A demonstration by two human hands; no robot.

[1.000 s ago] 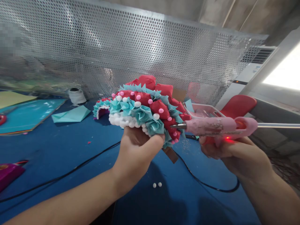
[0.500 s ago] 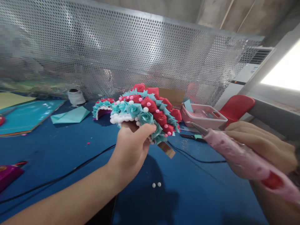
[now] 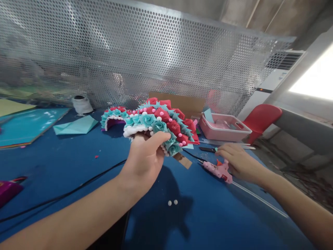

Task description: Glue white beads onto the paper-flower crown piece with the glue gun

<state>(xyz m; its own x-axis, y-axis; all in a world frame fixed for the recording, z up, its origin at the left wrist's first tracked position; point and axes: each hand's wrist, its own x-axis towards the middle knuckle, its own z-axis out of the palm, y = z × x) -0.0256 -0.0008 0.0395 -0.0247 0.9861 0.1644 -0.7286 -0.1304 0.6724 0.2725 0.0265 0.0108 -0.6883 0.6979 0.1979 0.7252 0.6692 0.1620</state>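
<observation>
My left hand (image 3: 144, 161) is closed round the underside of a domed paper-flower piece (image 3: 161, 125), red and teal with white and pink beads, held up above the blue table (image 3: 78, 163). A brown card tab hangs from its lower edge. My right hand (image 3: 238, 161) rests low on the table, fingers loosely spread, touching the back of a pink glue gun (image 3: 217, 169) that lies on the cloth with its glue stick (image 3: 260, 198) trailing toward me. Two small white beads (image 3: 172, 202) lie on the table below the flower piece.
A second, smaller flower arch (image 3: 113, 116) sits behind. A pink tray (image 3: 225, 126) stands at the right, with a red chair (image 3: 261, 118) beyond it. Teal and yellow paper sheets (image 3: 26, 125) lie at the left. A black cable (image 3: 78, 184) crosses the table. A perforated metal screen (image 3: 156, 59) backs the table.
My right hand has lowered the glue gun from beside the flower piece onto the table and loosened its hold. My left hand has brought the flower piece slightly down.
</observation>
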